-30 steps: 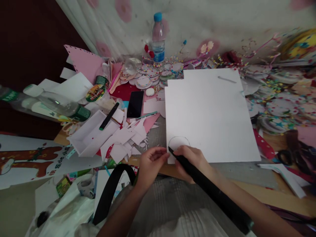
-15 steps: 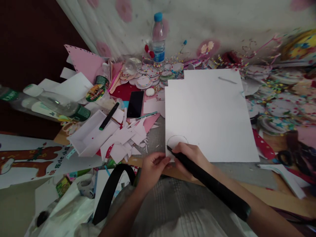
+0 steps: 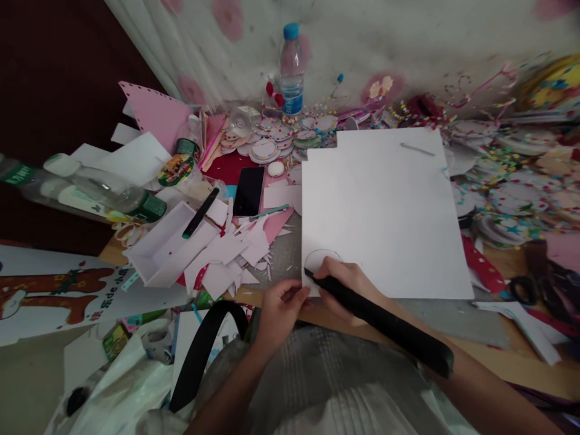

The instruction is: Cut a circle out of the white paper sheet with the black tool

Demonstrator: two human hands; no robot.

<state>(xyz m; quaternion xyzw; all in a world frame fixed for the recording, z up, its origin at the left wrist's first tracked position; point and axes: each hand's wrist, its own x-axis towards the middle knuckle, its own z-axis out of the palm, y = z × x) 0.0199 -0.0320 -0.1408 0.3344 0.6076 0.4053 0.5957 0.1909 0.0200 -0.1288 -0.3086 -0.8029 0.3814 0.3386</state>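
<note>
A large white board [image 3: 380, 205] lies flat at the table's front edge, with a thin curved line drawn near its lower left corner. My right hand [image 3: 347, 290] is closed around a thick black pen-shaped tool [image 3: 389, 323], whose narrow tip touches the board beside the curved line. Just left of it, my left hand [image 3: 283, 305] pinches the board's lower left corner between thumb and fingers.
Left of the board are paper scraps [image 3: 226, 251], a white box [image 3: 165, 241] with a green-tipped marker [image 3: 200, 213], a phone [image 3: 249, 191] and bottles [image 3: 109, 187]. Behind stands a blue-capped bottle [image 3: 292, 69]. Decorated discs [image 3: 521, 193] are piled at the right.
The board has shifted very slightly left. My right hand and the black tool have moved a little left, and the tool's rear end sits slightly higher.
</note>
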